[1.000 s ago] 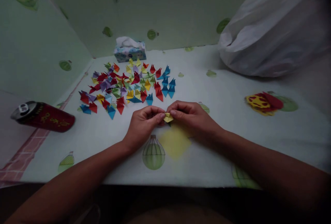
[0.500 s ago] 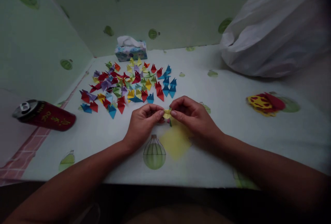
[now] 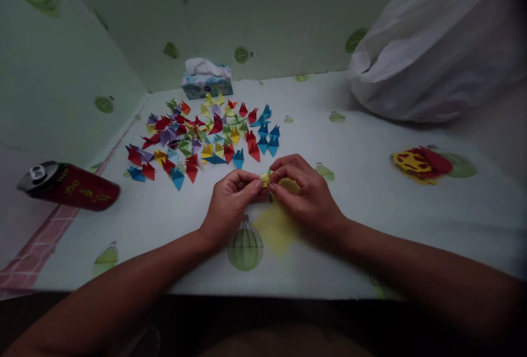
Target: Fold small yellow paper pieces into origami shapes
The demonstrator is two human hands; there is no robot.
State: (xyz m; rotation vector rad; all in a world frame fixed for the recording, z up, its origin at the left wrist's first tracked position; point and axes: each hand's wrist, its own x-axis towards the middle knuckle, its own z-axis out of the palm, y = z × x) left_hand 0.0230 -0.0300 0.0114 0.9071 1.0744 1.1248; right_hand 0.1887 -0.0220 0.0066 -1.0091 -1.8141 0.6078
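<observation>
Between my two hands is a small folded piece of yellow paper, partly hidden by the fingers. My left hand pinches its left side between thumb and forefinger, with the other fingers curled. My right hand has its thumb and fingertips closed on the right side. Beneath the right hand a flat square of yellow paper lies on the table. Just beyond my hands spreads a group of folded paper cranes in red, blue, yellow, green and purple.
A dark red can stands at the left edge. Behind the cranes is a tissue box. A large white plastic bag bulges at the back right, and a red and yellow item lies on the patterned tablecloth.
My right hand's fingers have shifted and opened slightly around the folded yellow paper, which has tilted. My left hand keeps its pinch. The view has moved a little.
</observation>
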